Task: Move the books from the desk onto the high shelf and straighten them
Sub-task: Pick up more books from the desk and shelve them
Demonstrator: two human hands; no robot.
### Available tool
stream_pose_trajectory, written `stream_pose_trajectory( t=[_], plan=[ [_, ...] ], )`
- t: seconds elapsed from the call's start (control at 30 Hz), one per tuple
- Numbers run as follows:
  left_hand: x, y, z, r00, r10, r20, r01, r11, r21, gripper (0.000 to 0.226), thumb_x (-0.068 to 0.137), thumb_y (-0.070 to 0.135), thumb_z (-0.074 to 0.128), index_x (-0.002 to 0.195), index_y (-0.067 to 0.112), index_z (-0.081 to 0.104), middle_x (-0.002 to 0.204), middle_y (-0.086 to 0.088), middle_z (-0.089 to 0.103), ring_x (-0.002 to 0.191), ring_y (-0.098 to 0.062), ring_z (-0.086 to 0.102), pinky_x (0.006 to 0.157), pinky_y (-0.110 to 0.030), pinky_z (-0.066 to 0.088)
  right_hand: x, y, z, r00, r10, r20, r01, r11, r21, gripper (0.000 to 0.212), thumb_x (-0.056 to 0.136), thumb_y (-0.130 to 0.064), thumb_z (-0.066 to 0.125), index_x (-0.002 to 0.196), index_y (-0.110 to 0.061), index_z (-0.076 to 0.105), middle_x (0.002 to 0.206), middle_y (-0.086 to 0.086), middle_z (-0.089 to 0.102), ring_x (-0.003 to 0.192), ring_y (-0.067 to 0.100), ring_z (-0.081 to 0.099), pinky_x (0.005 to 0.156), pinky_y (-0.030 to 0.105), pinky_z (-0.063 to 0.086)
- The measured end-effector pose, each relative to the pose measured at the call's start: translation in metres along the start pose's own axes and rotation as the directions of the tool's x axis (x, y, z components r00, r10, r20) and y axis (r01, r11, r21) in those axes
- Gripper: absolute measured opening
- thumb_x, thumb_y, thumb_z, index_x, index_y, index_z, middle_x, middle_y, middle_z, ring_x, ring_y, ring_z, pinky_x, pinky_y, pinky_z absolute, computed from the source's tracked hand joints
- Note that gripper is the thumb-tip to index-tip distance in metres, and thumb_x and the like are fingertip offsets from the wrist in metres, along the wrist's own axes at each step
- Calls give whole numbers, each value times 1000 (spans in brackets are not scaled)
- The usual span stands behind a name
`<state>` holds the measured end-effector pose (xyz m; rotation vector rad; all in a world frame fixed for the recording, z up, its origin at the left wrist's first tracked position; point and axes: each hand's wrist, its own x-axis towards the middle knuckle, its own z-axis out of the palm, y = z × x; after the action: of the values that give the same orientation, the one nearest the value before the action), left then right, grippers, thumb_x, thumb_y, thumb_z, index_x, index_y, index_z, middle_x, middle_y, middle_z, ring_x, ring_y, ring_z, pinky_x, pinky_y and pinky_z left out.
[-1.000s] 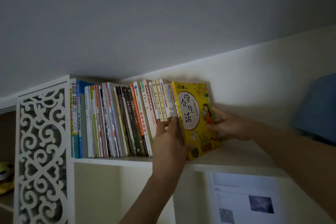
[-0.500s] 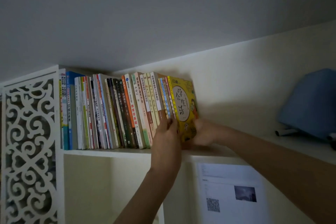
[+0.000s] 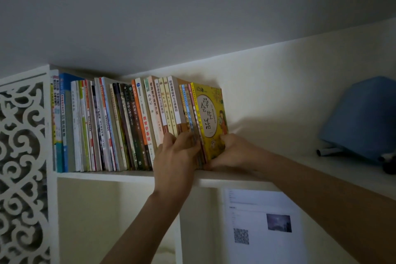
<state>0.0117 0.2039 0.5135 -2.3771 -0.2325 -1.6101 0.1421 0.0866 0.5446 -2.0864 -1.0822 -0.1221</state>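
Head: yellow book (image 3: 211,118) between grips.

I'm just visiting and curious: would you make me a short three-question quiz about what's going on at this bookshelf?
1. True or false: the yellow book stands at the right end of the row of books.
2. Which hand touches the yellow book's front cover? A. left hand B. right hand
3. Fill in: at the far right of the shelf sits a ____ bag.

Key: 1 true; 2 B, it presses the cover low down while the left hand rests on the spines beside it; 3 blue.
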Motion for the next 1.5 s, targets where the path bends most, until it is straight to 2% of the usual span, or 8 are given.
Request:
stream_pose_trajectory(
  t=[0.33, 0.5, 0.7, 0.83, 0.93, 1.17, 1.4, 1.5],
  plan=[
    [-6, -2, -8, 997, 44, 61, -44, 999, -13, 39, 77, 14, 75, 114, 26, 69, 136, -1, 54, 107, -32, 49, 82, -46, 49, -30, -22, 5, 995, -87, -57, 78, 987, -139, 68, 72, -40, 80, 134, -29, 53, 126, -3, 61, 115, 19, 57, 93, 24, 46],
    [-19, 3, -22, 1000, 24, -4, -24, 962, -271, 17, 79, 2, 71, 91, 13, 75, 98, -3, 70, 86, -28, 60, 71, -38, 54, -65, -24, -1, 963, -236, -132, 194, 943, -270, 32, 81, -27, 69, 112, -22, 68, 114, 3, 67, 103, 25, 62, 87, 37, 55],
    [-109, 74, -54, 990, -104, -92, 41, 853, -520, 13, 82, 6, 68, 93, 12, 69, 89, 2, 66, 80, -15, 58, 71, -26, 47, -208, 44, -13, 672, -739, -53, 540, 537, -647, 19, 82, -8, 57, 95, -13, 70, 102, 3, 67, 96, 22, 61, 85, 36, 47],
    [-217, 174, -21, 961, -45, 272, 219, 725, -653, 19, 82, 11, 64, 100, 17, 64, 86, 9, 62, 74, -14, 57, 71, -26, 49, -352, 178, -22, 955, -289, 69, 264, 718, -644, 23, 79, -14, 58, 99, -18, 69, 106, 5, 66, 90, 26, 63, 73, 38, 50],
    [-297, 264, 11, 828, 46, 559, 404, 642, -652, 29, 80, 6, 67, 105, 20, 61, 90, 6, 62, 76, -14, 59, 71, -33, 54, -472, 280, -34, 983, 177, 42, -117, 792, -599, 27, 84, -14, 57, 109, -20, 66, 118, 6, 61, 99, 29, 61, 77, 40, 51],
    [-437, 456, 47, 421, 293, 858, 564, 657, -501, 30, 85, 12, 63, 115, 13, 60, 106, -11, 60, 95, -29, 59, 72, -30, 41, -694, 411, -35, 668, 726, -163, -702, 541, -463, 33, 91, -20, 58, 125, -19, 59, 137, 8, 50, 125, 29, 48, 99, 38, 42],
    [-517, 595, 87, 329, 469, 820, 573, 590, -568, 49, 89, 19, 65, 134, 11, 48, 134, -10, 49, 124, -28, 46, 99, -35, 42, -798, 489, -13, 337, 895, -293, -941, 306, -147, 60, 83, -51, 48, 128, -12, 55, 128, 12, 54, 118, 31, 51, 91, 35, 43],
    [-534, 639, 99, 273, 474, 837, 610, 587, -532, 51, 92, 31, 61, 136, 11, 45, 132, -8, 50, 122, -26, 46, 98, -35, 40, -819, 510, -5, 300, 907, -295, -954, 295, -60, 52, 88, -50, 49, 119, -10, 60, 115, 12, 60, 111, 31, 53, 88, 33, 42]
  ],
)
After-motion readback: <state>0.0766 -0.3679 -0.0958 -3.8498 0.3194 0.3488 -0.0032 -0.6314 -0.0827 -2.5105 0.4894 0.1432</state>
